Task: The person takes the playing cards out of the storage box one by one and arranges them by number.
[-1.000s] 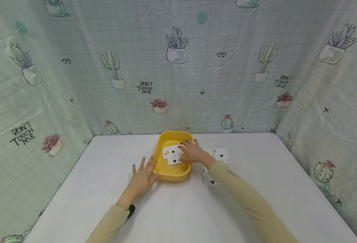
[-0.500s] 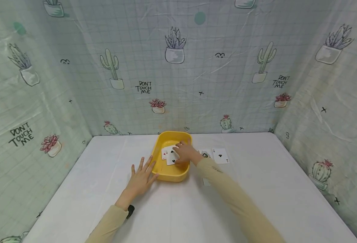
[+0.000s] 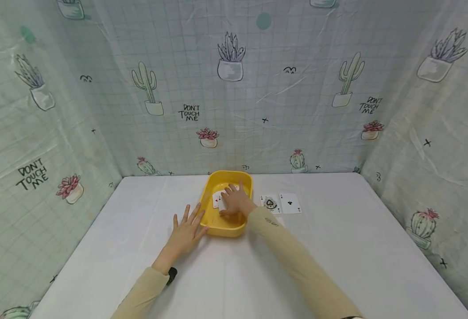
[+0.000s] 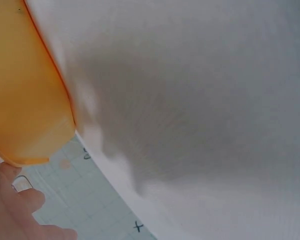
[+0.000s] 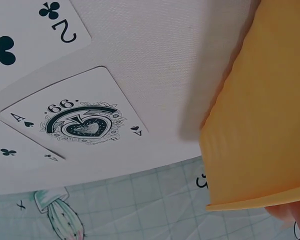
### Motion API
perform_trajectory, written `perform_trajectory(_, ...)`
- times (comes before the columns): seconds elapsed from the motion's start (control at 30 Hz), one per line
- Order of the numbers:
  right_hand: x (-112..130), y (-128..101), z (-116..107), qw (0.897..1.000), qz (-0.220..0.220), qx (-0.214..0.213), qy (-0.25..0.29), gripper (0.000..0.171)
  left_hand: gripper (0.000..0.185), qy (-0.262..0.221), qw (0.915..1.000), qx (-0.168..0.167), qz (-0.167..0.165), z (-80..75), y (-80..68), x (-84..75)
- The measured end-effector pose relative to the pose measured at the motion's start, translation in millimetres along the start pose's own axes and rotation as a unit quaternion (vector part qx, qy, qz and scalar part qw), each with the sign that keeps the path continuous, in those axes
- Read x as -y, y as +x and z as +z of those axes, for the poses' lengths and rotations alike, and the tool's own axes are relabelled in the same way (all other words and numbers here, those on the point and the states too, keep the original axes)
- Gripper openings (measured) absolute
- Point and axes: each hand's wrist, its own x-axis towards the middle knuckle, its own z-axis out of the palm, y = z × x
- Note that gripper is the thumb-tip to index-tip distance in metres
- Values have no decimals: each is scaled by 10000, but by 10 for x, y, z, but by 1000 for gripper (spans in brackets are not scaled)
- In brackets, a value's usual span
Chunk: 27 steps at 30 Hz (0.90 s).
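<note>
A yellow plastic tub (image 3: 225,231) stands at the middle of the table, with playing cards lying in it. A card with a red mark (image 3: 215,200) shows at the left of these, and the others are largely covered. My right hand (image 3: 235,201) reaches over the tub's right side and lies across the cards, fingers spread. In the right wrist view the tub's wall hides most of that hand. My left hand (image 3: 184,232) touches the tub's left rim with straight, spread fingers. The left wrist view catches part of this hand (image 4: 20,210) beside the tub wall.
Right of the tub, an ace of spades (image 3: 271,204) and an ace of clubs (image 3: 290,203) lie face up. A two of clubs (image 5: 20,35) is near them, mostly hidden under my right sleeve in the head view. A cactus-print cloth (image 3: 234,124) hangs behind the table.
My right hand has moved left and deeper over the tub, covering the two of spades that showed earlier. The sleeve has uncovered the ace of spades. My left hand keeps its place.
</note>
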Motion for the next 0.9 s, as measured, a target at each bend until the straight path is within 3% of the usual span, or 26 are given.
perform_trajectory(0.2,-12,-15,-4,9996,78,-61,-267,76,60,0,10000,-75,14,-23,37,-16)
perform_trajectory(0.9,-11,-26,90,9994,41,182,280,81,61,43,10000,0,-10,32,15,21)
